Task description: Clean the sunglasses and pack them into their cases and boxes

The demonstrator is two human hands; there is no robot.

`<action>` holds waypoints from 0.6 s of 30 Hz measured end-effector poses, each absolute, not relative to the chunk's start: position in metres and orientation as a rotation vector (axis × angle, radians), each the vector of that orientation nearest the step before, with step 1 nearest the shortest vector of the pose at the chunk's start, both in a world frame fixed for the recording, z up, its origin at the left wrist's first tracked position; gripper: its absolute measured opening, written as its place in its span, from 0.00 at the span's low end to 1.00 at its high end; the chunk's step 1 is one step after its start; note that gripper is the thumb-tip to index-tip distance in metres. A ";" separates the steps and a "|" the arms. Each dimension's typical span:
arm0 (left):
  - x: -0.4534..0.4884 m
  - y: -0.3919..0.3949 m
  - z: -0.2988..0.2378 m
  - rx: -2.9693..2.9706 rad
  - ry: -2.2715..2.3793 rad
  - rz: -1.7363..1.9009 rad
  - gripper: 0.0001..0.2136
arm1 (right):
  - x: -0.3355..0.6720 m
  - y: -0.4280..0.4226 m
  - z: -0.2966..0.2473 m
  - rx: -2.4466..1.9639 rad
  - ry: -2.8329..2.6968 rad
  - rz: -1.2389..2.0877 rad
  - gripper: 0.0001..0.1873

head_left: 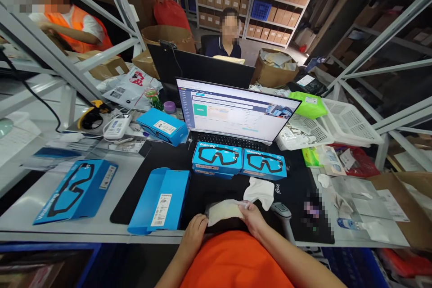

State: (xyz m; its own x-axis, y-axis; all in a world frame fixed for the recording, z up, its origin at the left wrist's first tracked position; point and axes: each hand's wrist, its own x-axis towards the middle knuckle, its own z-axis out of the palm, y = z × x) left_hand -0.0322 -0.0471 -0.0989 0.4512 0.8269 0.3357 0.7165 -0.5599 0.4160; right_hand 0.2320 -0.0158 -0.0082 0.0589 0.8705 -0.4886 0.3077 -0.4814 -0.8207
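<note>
A pale cream, curved packet [224, 213] in what looks like clear plastic spans my two hands near the table's front edge. My right hand [252, 219] pinches its right end between thumb and fingers. At the left end, the fingers of my left hand [196, 230] are closed on its edge. Just beyond my right hand lies a white cloth [259, 191], with a barcode scanner [281, 211] to its right. An opened blue box [160, 200] rests left of my left hand. Blue Wakening boxes [218, 156] printed with glasses stand in front of the laptop [232, 110].
Another blue box [76, 191] stands far left, and one [164, 126] lies by the laptop. White baskets [351, 121] and a green package [308, 104] are at the right. A black mat [135, 198] covers the middle. One person sits opposite; another is at the far left.
</note>
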 end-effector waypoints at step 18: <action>-0.014 -0.032 -0.058 2.386 1.492 0.678 0.19 | 0.237 0.002 0.032 -2.028 -2.136 1.006 0.28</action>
